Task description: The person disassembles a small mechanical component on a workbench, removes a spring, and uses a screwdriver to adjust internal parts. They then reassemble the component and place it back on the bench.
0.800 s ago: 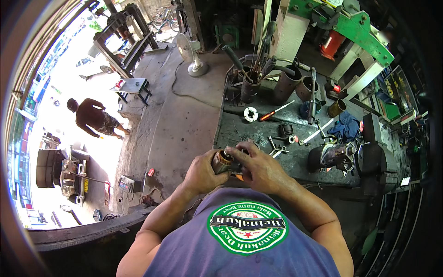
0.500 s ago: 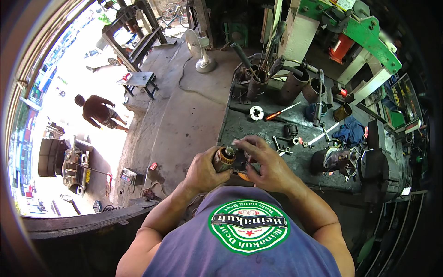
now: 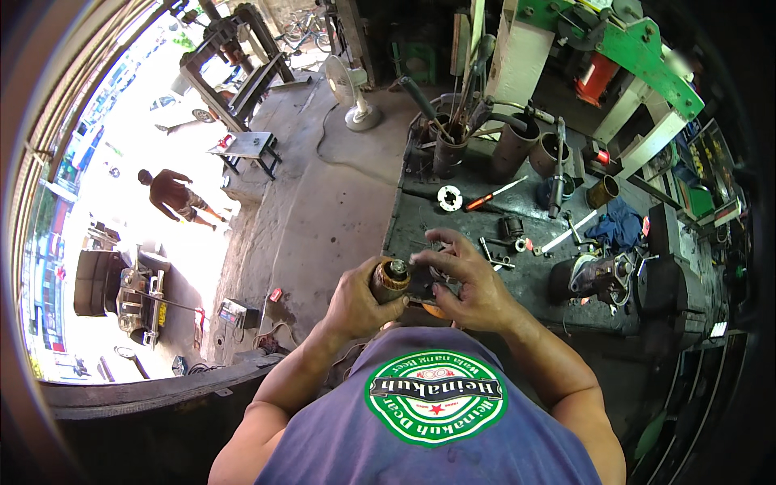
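In my left hand (image 3: 353, 301) is a metal cylinder (image 3: 389, 287), likely an armature, with a copper-coloured ringed top and a shiny shaft end. My right hand (image 3: 470, 295) hovers just right of it, fingers spread and bent, with a fingertip near the shaft end; nothing is clearly held in it. An orange object (image 3: 430, 309), partly hidden, lies below the hands. Beyond them on the dark bench (image 3: 396, 234) lie a white notched disc (image 3: 449, 199), an orange-handled screwdriver (image 3: 487, 196), small metal fittings (image 3: 511, 229) and a wrench-like tool (image 3: 490, 255).
Tool-filled metal tubes (image 3: 511, 149) stand at the bench's back, with a blue cloth (image 3: 616, 230) and motor housing (image 3: 596, 279) to the right. A fan (image 3: 361, 117), low table (image 3: 246, 145) and machine part (image 3: 139, 301) are leftward. Another person (image 3: 168, 192) walks outside.
My right hand's fingers have lifted off the cylinder's top and spread apart. My left hand still holds the cylinder. The person outside has moved slightly, and the view has shifted.
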### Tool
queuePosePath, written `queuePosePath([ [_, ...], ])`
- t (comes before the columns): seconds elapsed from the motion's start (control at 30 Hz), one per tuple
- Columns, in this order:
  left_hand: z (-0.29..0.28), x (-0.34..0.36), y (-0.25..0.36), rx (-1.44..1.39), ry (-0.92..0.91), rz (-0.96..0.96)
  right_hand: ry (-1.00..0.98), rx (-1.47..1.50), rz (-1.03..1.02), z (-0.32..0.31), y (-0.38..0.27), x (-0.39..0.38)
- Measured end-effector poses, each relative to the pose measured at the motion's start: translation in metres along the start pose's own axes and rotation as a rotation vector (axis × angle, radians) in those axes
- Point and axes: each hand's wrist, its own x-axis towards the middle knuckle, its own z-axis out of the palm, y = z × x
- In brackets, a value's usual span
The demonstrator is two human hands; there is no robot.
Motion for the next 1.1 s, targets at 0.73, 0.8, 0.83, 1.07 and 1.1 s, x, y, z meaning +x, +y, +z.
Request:
queuePosePath([
  [0.73,0.076,0.074,-0.033,-0.51,-0.483,-0.236,0.09,-0.307,0.41,-0.041,0.006,-0.003],
  [0.8,0.051,0.072,-0.06,-0.173,-0.543,-0.184,0.009,-0.425,0.419,-0.049,0.008,0.003],
  [0.83,0.045,0.061,-0.075,-0.247,-0.542,-0.26,-0.08,-0.479,0.455,-0.049,0.011,0.007],
  [1.07,0.027,0.006,-0.165,-0.335,-0.311,-0.401,-0.4,-0.666,0.377,-0.01,0.071,0.044],
  [1.1,0.023,0.001,-0.172,-0.274,-0.251,-0.41,-0.42,-0.655,0.376,-0.004,0.078,0.054],
])
